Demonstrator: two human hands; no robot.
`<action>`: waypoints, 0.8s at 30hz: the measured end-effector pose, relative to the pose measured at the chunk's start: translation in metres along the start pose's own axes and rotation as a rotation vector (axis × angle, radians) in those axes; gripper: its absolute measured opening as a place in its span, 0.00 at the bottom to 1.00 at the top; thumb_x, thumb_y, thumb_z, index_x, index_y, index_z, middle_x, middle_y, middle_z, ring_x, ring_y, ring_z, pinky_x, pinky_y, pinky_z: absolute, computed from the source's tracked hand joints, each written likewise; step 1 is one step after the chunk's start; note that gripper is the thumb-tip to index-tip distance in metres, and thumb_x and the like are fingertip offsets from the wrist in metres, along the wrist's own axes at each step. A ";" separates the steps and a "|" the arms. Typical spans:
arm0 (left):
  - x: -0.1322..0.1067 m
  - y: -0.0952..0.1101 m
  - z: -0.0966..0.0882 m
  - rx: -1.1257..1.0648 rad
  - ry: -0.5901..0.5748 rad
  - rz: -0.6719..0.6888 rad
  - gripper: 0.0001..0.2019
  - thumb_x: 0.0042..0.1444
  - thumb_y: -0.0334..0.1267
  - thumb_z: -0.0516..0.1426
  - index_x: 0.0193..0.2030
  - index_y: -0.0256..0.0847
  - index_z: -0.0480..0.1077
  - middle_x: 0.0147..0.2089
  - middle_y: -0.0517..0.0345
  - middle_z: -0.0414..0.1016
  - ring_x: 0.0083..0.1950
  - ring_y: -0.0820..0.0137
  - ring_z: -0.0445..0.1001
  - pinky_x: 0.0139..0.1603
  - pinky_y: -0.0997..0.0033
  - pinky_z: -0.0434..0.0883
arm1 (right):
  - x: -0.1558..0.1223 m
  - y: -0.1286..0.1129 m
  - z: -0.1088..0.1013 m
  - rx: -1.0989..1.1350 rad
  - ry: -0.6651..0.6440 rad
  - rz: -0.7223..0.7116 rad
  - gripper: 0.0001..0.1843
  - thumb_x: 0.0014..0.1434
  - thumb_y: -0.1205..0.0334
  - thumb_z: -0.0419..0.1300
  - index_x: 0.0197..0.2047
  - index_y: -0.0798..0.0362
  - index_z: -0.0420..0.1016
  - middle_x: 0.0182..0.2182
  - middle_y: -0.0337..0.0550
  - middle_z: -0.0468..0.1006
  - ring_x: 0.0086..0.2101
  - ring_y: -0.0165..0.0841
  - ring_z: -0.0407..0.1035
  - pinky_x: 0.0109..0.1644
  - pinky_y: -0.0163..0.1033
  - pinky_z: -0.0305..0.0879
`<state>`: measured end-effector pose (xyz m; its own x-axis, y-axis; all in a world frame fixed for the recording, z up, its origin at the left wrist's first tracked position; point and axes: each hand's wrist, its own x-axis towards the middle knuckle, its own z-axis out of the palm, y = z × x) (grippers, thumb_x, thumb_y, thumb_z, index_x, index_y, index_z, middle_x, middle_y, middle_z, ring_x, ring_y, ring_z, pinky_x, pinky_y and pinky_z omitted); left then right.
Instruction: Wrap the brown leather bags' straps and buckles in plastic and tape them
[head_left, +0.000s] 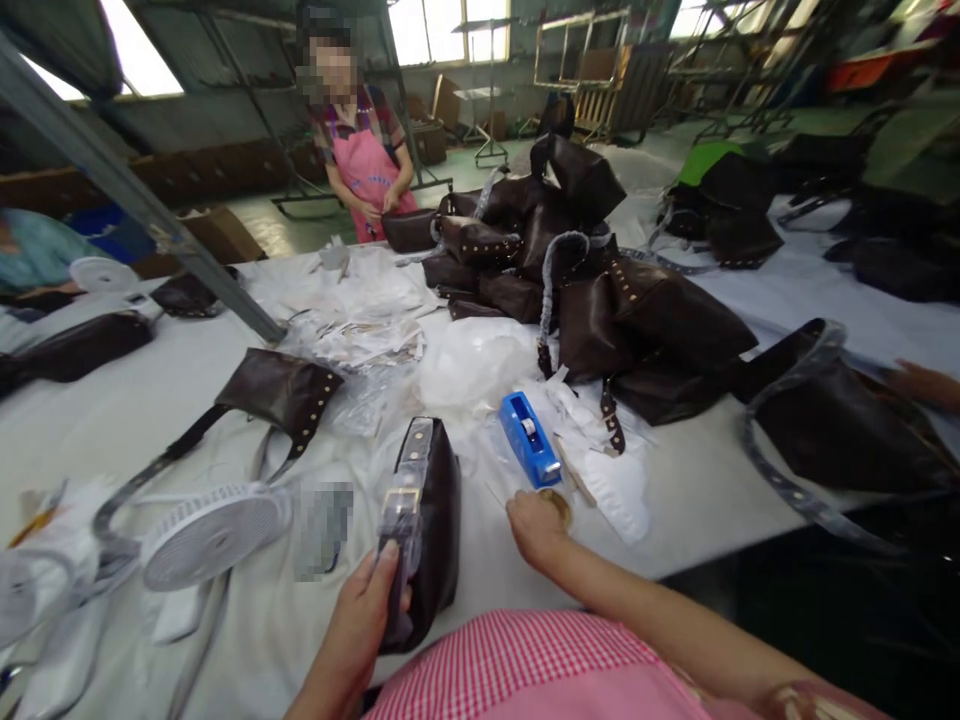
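Observation:
A dark brown leather bag point(442, 500) stands in front of me on the pale-covered table, its studded strap and gold buckle point(403, 500) facing up under clear plastic. My left hand point(364, 605) grips the strap at the near end of the bag, thumb on top. To the right, my right hand point(536, 530) is closed in a pinch, with a thin pale sliver at its fingertips that is too small to name. Just beyond that hand are a blue tape dispenser point(529, 440) and a yellowish tape roll point(556, 505), partly hidden by the hand.
A heap of dark brown bags point(600, 300) fills the table's far middle. Clear plastic point(472, 365) and paper scraps lie before it. At left are a white fan point(217, 535), another bag point(277, 395) and a metal post point(150, 190). A person point(364, 150) in a pink apron stands across.

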<state>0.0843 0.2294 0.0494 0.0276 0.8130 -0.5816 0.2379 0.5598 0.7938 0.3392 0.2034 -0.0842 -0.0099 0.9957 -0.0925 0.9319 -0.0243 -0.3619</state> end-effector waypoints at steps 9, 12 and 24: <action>0.008 -0.011 -0.019 -0.065 -0.026 -0.006 0.25 0.59 0.61 0.54 0.32 0.36 0.68 0.19 0.63 0.66 0.18 0.77 0.61 0.19 0.79 0.59 | 0.025 -0.012 0.041 -0.041 -0.382 0.203 0.15 0.65 0.55 0.61 0.49 0.57 0.73 0.46 0.47 0.76 0.44 0.37 0.73 0.48 0.48 0.73; 0.012 -0.008 -0.026 -0.094 -0.054 0.002 0.25 0.59 0.61 0.54 0.32 0.36 0.68 0.18 0.63 0.66 0.18 0.78 0.60 0.18 0.80 0.58 | 0.038 -0.011 0.044 0.046 -0.418 0.236 0.14 0.66 0.56 0.60 0.49 0.57 0.73 0.46 0.46 0.76 0.44 0.37 0.73 0.49 0.48 0.73; 0.023 -0.009 -0.044 -0.271 -0.117 -0.045 0.27 0.56 0.63 0.56 0.33 0.35 0.70 0.20 0.62 0.67 0.18 0.79 0.59 0.19 0.80 0.59 | 0.026 -0.058 -0.018 0.835 -0.365 0.125 0.12 0.65 0.58 0.50 0.41 0.55 0.72 0.25 0.37 0.76 0.22 0.28 0.69 0.26 0.32 0.64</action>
<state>0.0405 0.2502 0.0364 0.1388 0.7713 -0.6212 -0.0258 0.6299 0.7763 0.2911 0.2319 -0.0489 -0.1728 0.8949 -0.4114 0.3712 -0.3277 -0.8688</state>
